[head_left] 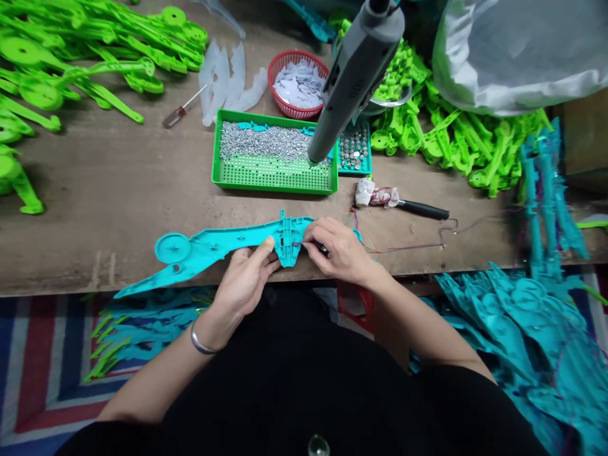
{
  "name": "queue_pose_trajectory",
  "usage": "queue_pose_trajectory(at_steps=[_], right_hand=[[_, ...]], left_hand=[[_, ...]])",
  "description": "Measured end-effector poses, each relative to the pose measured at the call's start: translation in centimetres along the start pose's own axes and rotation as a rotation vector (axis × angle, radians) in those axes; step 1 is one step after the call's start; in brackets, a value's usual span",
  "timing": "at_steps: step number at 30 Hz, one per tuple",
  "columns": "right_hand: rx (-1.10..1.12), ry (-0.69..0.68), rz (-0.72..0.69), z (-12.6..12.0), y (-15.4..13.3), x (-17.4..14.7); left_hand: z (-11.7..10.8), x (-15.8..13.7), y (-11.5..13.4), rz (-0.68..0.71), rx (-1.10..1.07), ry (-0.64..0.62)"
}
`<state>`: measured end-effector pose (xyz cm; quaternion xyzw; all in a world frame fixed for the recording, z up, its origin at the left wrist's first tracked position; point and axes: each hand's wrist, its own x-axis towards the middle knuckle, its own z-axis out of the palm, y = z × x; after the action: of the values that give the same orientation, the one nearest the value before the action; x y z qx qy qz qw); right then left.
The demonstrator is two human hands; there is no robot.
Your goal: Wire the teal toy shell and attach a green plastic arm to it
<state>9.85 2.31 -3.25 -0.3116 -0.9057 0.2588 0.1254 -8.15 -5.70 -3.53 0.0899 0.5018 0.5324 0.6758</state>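
Note:
A long turquoise plastic toy-like half-shell (228,239), its ribbed inner side up, lies along the table's front edge. My left hand (247,275) grips it from below near the cross-shaped part, thumb on top. My right hand (339,248) is closed over the shell's right end, thumb and forefinger pinching a thin purple wire (297,244) at the ribs. A small dark piece shows under its fingers, too hidden to name. More thin wire (403,249) runs to the right across the table.
A grey powered screwdriver (354,82) hangs over a green basket (275,187) of screws. Behind are a red basket (272,82) and a hand screwdriver (175,117). A black-handled, wrapped tool (422,209) lies right. Green parts (95,44) and turquoise shells (513,329) are piled around.

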Motion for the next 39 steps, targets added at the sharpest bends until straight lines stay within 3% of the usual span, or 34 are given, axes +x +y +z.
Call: queue_pose_trajectory(at_steps=[12, 17, 31, 35, 38, 39], right_hand=[[0.084, 0.099, -0.006, 0.3, 0.3, -0.2], [0.053, 0.060, 0.009, 0.2, -0.1, -0.3], [-0.142, -0.043, 0.137, 0.3, -1.4, 0.3], [-0.132, -0.099, 0.207, 0.6, -1.7, 0.8], [-0.160, -0.164, 0.243, 0.8, -1.6, 1.2], [-0.174, -0.191, 0.249, 0.8, -1.6, 1.4]], left_hand=[[-0.2, 0.3, -0.1, -0.053, -0.078, -0.033], [-0.5, 0.3, -0.2, -0.089, -0.087, -0.028], [-0.5, 0.2, -1.0, -0.006, -0.058, -0.086], [-2.1, 0.0, -0.7, -0.053, 0.075, -0.136], [-4.0, -0.8, 0.6, -0.165, 0.427, -0.220], [-4.4, -1.1, 1.2, -0.146, 0.597, -0.233]])
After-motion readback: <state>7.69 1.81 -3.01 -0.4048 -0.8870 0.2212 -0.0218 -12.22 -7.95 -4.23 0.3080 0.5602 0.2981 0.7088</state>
